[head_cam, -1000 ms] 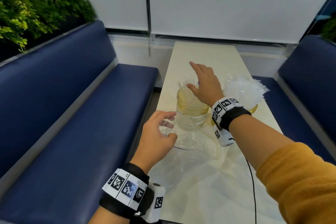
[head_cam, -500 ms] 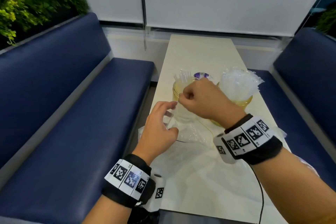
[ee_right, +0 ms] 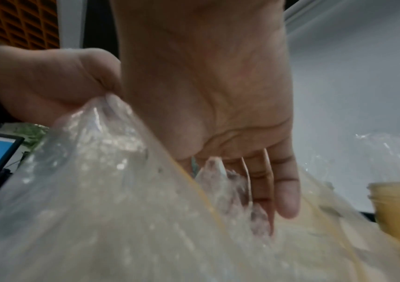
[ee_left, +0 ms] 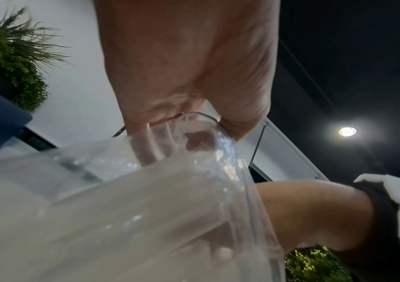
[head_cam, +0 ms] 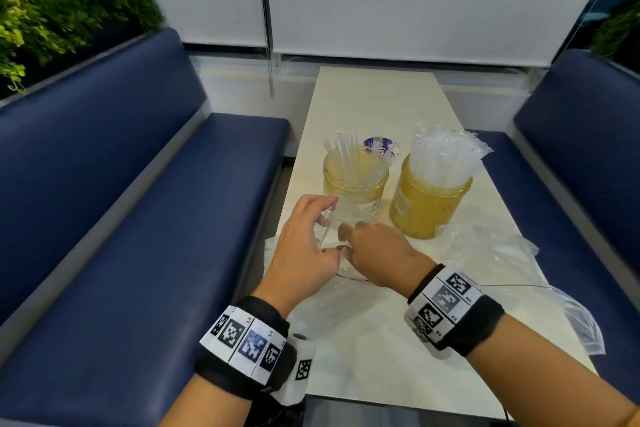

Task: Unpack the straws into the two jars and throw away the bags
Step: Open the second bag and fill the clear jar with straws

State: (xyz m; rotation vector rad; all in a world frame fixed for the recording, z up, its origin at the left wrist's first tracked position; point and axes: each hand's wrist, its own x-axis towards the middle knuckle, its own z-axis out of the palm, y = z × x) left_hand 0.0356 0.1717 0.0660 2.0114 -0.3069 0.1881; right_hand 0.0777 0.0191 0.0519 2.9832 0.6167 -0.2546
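Observation:
Two amber jars stand mid-table: the left jar [head_cam: 355, 184] holds a few clear straws [head_cam: 346, 152], while the right jar [head_cam: 427, 208] is packed with wrapped straws [head_cam: 443, 152]. In front of them lies a clear bag [head_cam: 349, 319] with its mouth raised. My left hand [head_cam: 327, 229] pinches the rim of the bag's mouth [ee_left: 208, 118] and holds it up. My right hand [head_cam: 346, 241] is at the mouth, its straight fingers [ee_right: 288, 198] pushed down inside the bag [ee_right: 97, 190]. The plastic hides what the fingers touch.
A purple lid [head_cam: 379, 146] lies behind the left jar. Crumpled empty plastic bags [head_cam: 502, 253] spread over the table's right side to its edge. Blue benches [head_cam: 138, 218] flank the narrow table [head_cam: 374, 104]. A thin cable [head_cam: 519, 285] crosses the right part.
My right hand came back from above the left jar to the bag's mouth and its fingers went inside. My left hand kept hold of the bag's rim.

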